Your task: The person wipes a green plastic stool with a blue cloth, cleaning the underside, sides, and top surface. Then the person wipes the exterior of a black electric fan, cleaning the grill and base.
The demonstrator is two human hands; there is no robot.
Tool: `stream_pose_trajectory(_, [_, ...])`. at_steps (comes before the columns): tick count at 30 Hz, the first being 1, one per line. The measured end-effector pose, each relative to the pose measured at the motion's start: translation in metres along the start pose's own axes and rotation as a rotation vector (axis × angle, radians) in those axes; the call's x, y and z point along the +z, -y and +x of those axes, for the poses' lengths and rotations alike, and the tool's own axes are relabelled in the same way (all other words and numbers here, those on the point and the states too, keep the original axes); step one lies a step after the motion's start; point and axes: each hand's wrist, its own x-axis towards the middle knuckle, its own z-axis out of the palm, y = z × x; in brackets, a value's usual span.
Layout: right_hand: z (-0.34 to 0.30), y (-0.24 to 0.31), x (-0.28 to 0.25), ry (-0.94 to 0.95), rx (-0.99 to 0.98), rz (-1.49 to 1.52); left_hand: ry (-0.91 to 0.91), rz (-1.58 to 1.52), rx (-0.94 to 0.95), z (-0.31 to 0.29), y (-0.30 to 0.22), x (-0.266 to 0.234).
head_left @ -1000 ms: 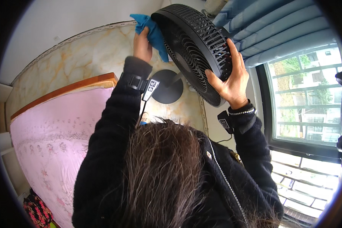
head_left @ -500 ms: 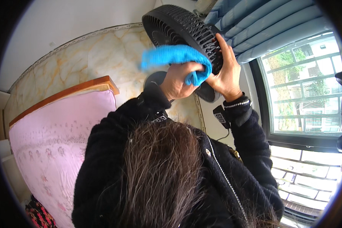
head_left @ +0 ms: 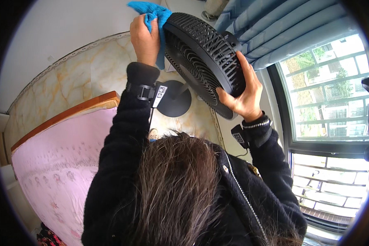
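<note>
A black fan [head_left: 197, 57] with a round grille head tilts in front of me on a stand with a round dark base [head_left: 174, 98]. My left hand [head_left: 145, 41] is closed on a blue cloth [head_left: 162, 14], which lies against the far left rim of the grille. Part of the cloth hangs down along the front of the fan. My right hand [head_left: 246, 92] grips the near right rim of the fan head, thumb at the front and fingers along the back edge.
To the left stands a bed with a pink sheet [head_left: 65, 151] and a wooden edge board [head_left: 65, 119]. Blue curtains [head_left: 291, 28] hang at the upper right beside a barred window [head_left: 328, 94]. The floor [head_left: 106, 69] has marbled tiles.
My left hand has carried the blue cloth from the near lower part of the fan up and left to its far rim. My right hand still holds the fan, which has turned slightly.
</note>
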Motion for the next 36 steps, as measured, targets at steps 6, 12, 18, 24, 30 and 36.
stream_pose_trajectory(6, [0.0,0.002,0.002,0.04,0.068,-0.032,0.25,-0.454,-0.086,0.0,-0.028,-0.006])
stream_pose_trajectory(12, [-0.003,-0.001,0.001,0.033,0.1,0.098,0.588,-0.621,0.71,-0.021,-0.137,-0.038])
stream_pose_trajectory(18, [-0.01,-0.007,0.002,0.012,0.091,0.087,0.569,-0.384,0.396,0.009,-0.072,-0.027])
stream_pose_trajectory(24, [-0.007,-0.005,0.003,0.012,0.117,0.069,0.57,-0.385,-0.225,0.044,-0.003,-0.002])
stream_pose_trajectory(30, [0.0,0.002,0.005,0.026,0.107,0.04,0.55,-0.395,0.344,0.011,-0.089,-0.03])
stream_pose_trajectory(36, [0.003,0.001,0.004,0.034,0.069,0.048,0.627,-0.411,0.3,0.019,-0.081,-0.026])
